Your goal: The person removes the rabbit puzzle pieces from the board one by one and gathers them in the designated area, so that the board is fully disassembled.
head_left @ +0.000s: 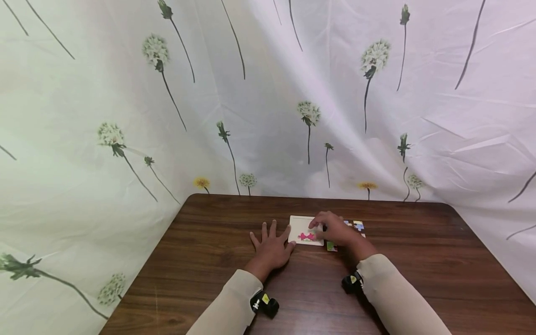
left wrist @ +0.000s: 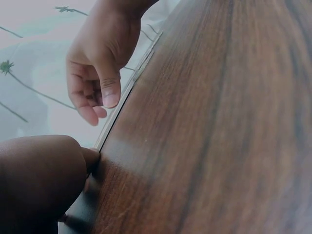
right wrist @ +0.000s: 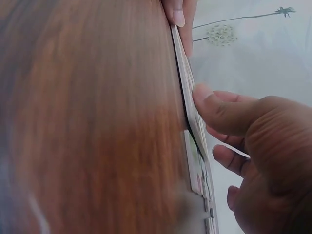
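A white puzzle tray (head_left: 296, 224) lies flat on the table, with joined pink puzzle pieces (head_left: 307, 237) along its near side. My left hand (head_left: 270, 251) rests on the tabletop with spread fingers, its index finger and thumb against the tray's left edge. Over the right part of the tray is my right hand (head_left: 335, 229), fingers loosely bent and thumb low by the pink pieces. The left wrist view shows nothing between this hand's thumb and fingers. Loose puzzle pieces (head_left: 332, 246) lie right of the tray, partly hidden under the right hand and wrist.
More loose pieces (head_left: 358, 225) lie beyond the right wrist. The brown wooden table (head_left: 201, 260) meets a white curtain (head_left: 268, 102) printed with dandelions at its far edge. Each wrist wears a black camera, such as the left one (head_left: 268, 304).
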A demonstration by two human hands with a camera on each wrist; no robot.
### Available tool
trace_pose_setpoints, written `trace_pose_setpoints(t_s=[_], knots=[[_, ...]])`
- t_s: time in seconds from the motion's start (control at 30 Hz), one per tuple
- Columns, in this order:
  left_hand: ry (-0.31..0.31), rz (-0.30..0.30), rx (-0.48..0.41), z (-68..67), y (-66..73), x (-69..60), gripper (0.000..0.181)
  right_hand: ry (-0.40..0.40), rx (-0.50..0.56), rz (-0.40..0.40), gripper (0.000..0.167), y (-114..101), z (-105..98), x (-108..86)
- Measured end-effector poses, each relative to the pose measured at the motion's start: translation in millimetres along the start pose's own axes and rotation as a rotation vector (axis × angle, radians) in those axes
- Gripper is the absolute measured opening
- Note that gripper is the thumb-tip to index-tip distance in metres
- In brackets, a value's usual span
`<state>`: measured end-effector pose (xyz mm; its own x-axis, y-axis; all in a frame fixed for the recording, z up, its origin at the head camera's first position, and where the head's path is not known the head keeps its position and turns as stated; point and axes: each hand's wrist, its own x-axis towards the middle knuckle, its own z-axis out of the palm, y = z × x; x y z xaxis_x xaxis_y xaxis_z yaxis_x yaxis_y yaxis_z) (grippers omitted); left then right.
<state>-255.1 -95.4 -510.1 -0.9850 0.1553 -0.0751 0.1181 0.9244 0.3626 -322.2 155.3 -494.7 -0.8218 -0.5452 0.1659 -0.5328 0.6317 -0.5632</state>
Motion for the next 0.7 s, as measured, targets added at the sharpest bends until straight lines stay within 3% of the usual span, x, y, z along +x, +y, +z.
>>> trace_pose_setpoints(t_s=[0.3,0.7], knots=[[-0.008,0.000,-0.002,-2.0,1.4,-1.5,0.061,-0.062,-0.049,0.034,0.023,-6,2,0.2],[-0.004,-0.006,0.006,-4.1,3.4,-2.3,0.061,-0.100,-0.030,0.100,0.025,-16,3,2.4]])
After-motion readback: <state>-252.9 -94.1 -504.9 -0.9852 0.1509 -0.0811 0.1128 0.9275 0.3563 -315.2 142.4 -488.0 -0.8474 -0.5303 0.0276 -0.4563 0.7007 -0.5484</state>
